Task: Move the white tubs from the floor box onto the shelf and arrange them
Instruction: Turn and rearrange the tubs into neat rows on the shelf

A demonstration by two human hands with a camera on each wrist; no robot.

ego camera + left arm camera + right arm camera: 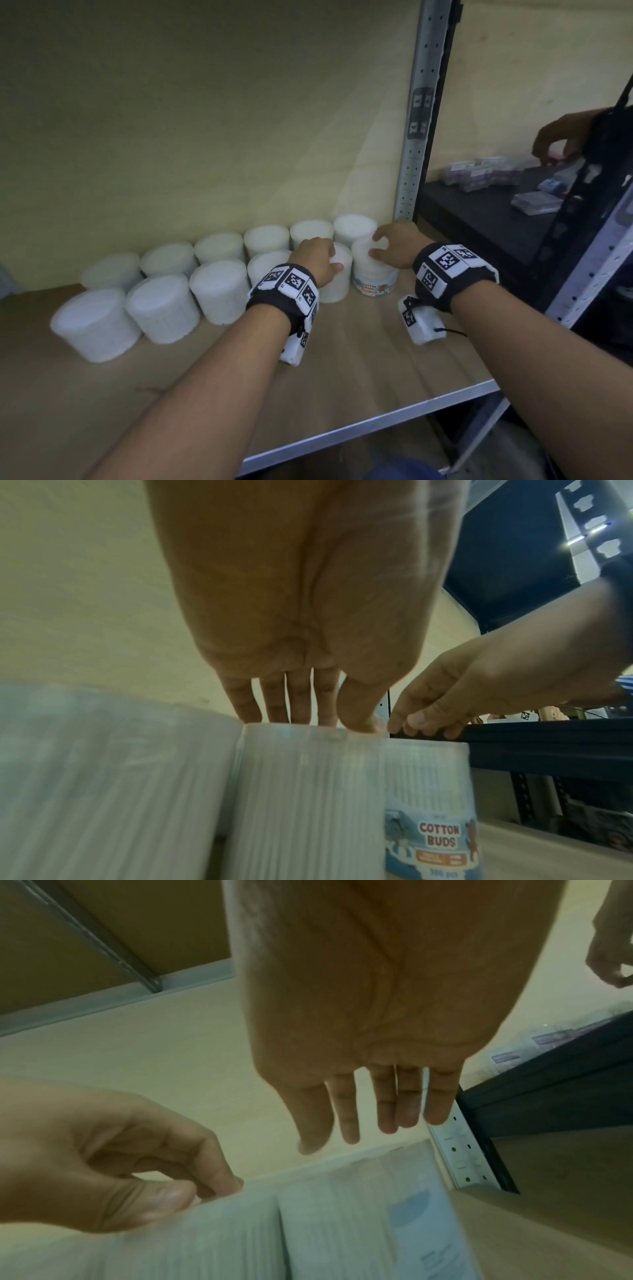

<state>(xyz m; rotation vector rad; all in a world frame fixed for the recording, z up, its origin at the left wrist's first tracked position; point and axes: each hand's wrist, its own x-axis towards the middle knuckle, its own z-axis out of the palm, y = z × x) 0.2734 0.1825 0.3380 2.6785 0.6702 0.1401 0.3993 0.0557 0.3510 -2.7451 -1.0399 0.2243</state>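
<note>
Two rows of white tubs (161, 308) stand along the back of the wooden shelf (342, 359). My left hand (334, 258) grips the top of a front-row tub (337, 287), fingers over its lid and thumb on the near rim (359, 723). Right beside it stands a tub with a "Cotton Buds" label (375, 277). My right hand (376, 245) hovers over that tub's lid, and in the right wrist view its fingers (387, 1110) hang straight, just clear of the tub (369, 1218). The floor box is out of view.
A perforated metal upright (416, 137) bounds the shelf on the right, close to the labelled tub. Beyond it, another person's hand (561, 137) reaches over small packets (479, 171) on a dark shelf. Bare wood lies in front of the tubs, up to the metal front edge (376, 428).
</note>
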